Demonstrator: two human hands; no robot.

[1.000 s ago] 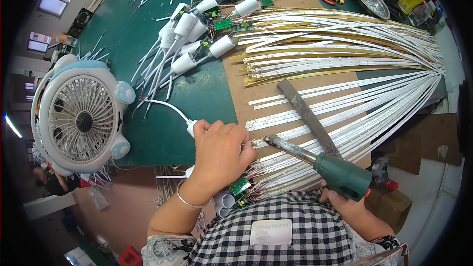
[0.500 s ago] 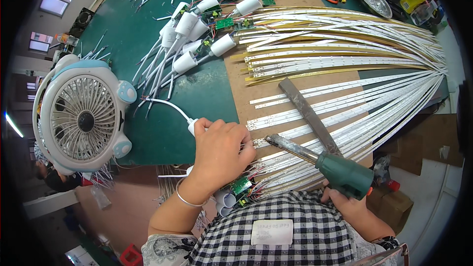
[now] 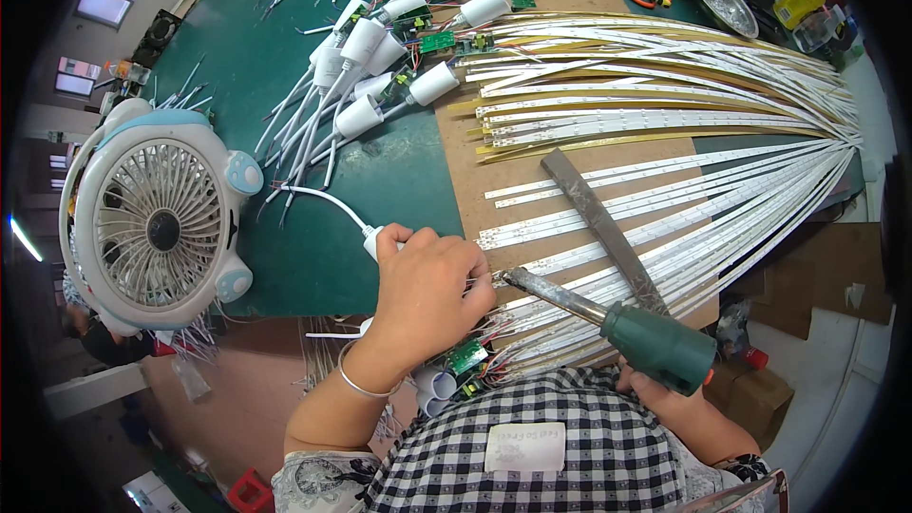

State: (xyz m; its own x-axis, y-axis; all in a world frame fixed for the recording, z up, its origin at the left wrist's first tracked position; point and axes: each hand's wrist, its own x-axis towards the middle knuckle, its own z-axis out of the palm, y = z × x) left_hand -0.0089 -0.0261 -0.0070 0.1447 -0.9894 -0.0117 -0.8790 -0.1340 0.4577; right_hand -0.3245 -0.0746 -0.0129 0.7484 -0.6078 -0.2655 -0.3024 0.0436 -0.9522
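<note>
By the left grip (image 3: 432, 277), clamped shut with the fingers curled together, a white cap (image 3: 371, 240) with a trailing white cable is held over the front of the bench; how the cap is seated under the palm cannot be told. Thin wires (image 3: 472, 281) are pinched near the same fingertips, beside the strip ends. By the right grip (image 3: 655, 389), closed around the green handle and partly hidden by it, a soldering iron (image 3: 658, 347) is held. Compared with the earlier frame, the iron has been shifted slightly leftward, and its dark tip is now brought closer to the left fingertips, while the left grip is kept in nearly the same place. Whether the wires are touched by the tip cannot be told. Under the iron, a fan of white strips (image 3: 741, 199) is spread on a cardboard sheet (image 3: 465, 180), crossed by a flat metal bar (image 3: 608, 233). Beyond these, a bundle of white and gold strips (image 3: 646, 85) is laid out, and white caps with cables (image 3: 361, 43) are heaped on the green bench (image 3: 399, 180). At the left, a white and blue fan (image 3: 163, 230) is seen
</note>
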